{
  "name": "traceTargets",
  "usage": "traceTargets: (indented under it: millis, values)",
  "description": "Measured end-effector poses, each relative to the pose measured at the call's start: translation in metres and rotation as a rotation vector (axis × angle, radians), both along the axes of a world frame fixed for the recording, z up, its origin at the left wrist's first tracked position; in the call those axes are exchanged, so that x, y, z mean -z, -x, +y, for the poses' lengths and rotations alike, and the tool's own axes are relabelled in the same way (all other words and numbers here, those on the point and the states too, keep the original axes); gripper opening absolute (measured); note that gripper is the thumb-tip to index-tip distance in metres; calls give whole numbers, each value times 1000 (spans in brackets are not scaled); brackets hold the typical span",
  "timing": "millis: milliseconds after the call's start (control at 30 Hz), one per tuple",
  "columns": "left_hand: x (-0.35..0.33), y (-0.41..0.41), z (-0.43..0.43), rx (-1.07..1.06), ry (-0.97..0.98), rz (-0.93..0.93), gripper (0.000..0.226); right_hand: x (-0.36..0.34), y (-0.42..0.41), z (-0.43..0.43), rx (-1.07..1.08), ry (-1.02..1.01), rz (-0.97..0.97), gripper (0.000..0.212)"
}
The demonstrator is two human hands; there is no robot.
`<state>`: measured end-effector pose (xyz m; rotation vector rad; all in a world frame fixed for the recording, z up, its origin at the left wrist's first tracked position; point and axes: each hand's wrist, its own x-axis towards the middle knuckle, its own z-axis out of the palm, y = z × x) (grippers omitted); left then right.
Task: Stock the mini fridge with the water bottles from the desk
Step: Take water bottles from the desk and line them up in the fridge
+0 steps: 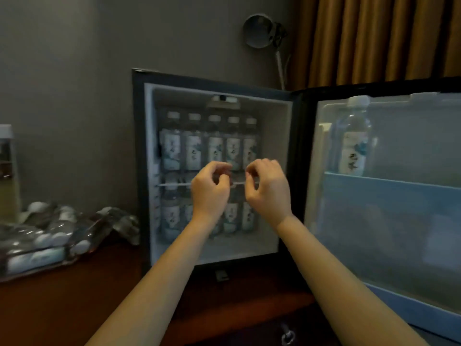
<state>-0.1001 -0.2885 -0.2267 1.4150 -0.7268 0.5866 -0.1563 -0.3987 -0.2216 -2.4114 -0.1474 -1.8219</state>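
My left hand (210,189) and my right hand (268,187) are raised side by side in front of the open mini fridge (139,151), close together but not touching. The fingers (220,168) of both hands are curled in toward the thumbs. I see nothing held between them, though the blur could hide something small. Just behind my fingertips runs the thin wire shelf (172,185). Above it, beyond my knuckles, a row of five water bottles (193,148) stands upright with labels facing me. Below my fingers, partly hidden by my wrists, a lower row of bottles (171,216) stands on the fridge floor. To the right of my right fingers the fridge door (399,226) hangs open, with a single bottle (354,148) upright in its upper pocket. Well to the left of my left fingers, a plastic-wrapped pack of bottles (47,238) lies on the wooden desk (74,308), its wrap crumpled on the side nearest the fridge.
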Motion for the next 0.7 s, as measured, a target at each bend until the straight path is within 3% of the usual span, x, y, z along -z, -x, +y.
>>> traceTargets:
  millis: [367,533,700]
  values:
    - [101,-84,196,-425,-2,360,22,93,-113,160,-476,-145,684,11]
    - [140,-116,276,-649,-163,498,14,127,-159,219,-572,-230,868,14]
    - [161,-143,326,-791,-359,584,30,157,-211,262,-557,-416,1042,21]
